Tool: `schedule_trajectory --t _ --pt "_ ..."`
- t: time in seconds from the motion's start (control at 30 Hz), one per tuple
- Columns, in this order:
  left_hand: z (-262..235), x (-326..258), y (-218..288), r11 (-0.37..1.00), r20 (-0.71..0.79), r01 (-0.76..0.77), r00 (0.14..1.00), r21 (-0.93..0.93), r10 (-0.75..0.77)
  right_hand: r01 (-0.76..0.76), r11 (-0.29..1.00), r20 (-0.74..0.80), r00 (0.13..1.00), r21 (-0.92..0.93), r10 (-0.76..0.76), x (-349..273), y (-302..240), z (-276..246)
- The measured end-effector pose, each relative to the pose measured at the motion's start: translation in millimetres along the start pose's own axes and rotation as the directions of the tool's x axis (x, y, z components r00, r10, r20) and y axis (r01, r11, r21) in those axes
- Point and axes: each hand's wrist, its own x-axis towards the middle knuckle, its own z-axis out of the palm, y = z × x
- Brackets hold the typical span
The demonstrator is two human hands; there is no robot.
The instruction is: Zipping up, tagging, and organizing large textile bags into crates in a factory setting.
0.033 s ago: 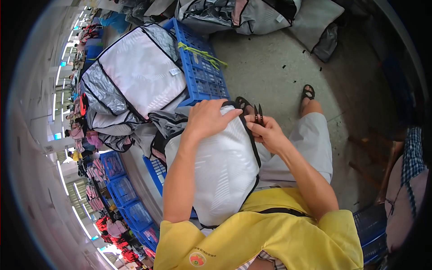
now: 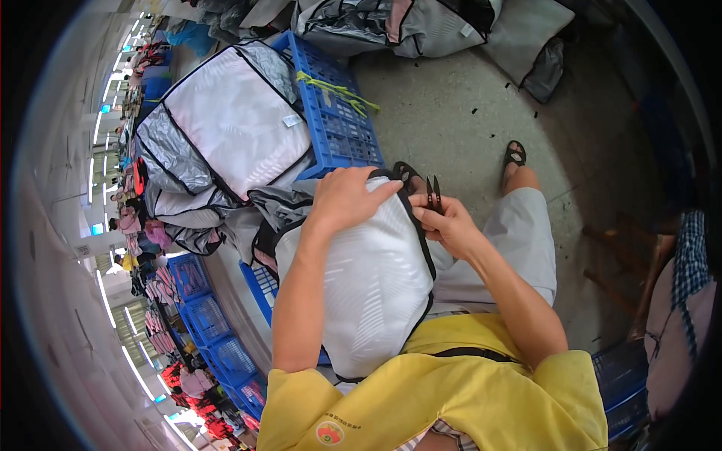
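A white, faintly striped fabric piece [image 2: 372,289] with black bound edges lies across my lap, perhaps part of a bag. My left hand [image 2: 344,199] grips its far edge, thumb stretched along the top; its other fingertips are partly hidden. At the right edge, beside the black binding [image 2: 421,233], is my right hand [image 2: 450,225]. It is closed round small black thread snips [image 2: 433,194], blades pointing up and away. The thumb and index finger pinch close to the binding; whether they hold a thread is too small to tell. Grey-silver lining [image 2: 282,207] bunches left of my left hand.
A white and silver bag [image 2: 233,120] rests in a blue plastic crate [image 2: 335,113] with a yellow-green tie [image 2: 338,92]. More silver-lined pieces [image 2: 421,30] lie at the far side. Blue crates [image 2: 218,338] line the left; a wooden stool [image 2: 639,278] stands at the right.
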Motion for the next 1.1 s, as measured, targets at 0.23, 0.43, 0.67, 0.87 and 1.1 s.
schedule_trajectory --t 0.23,0.43,0.67,0.87,1.1 --pt "11.8 9.8 -11.6 0.994 -0.051 -0.034 0.998 -0.102 0.029 0.017 0.951 -0.166 0.984 -0.309 -0.072 -35.4 18.1 -6.5" --pt "20.9 13.7 -20.9 0.977 -0.075 -0.082 0.995 -0.196 0.069 0.233 0.315 -0.004 0.798 -0.920 -0.602 -37.3 26.3 8.2" --pt "18.7 13.3 -19.7 0.954 -0.058 -0.084 0.996 -0.288 0.071 0.331 0.135 0.153 0.709 -0.934 -0.688 -28.5 15.2 12.2" --pt "23.6 16.7 -23.0 0.969 -0.049 -0.060 0.998 -0.240 0.049 0.310 0.124 0.149 0.721 -0.943 -0.677 -30.9 15.1 14.1" --pt "20.5 16.1 -20.3 0.967 -0.062 -0.074 0.996 -0.243 0.061 0.370 0.171 0.162 0.714 -0.913 -0.681 -23.8 13.0 11.2"
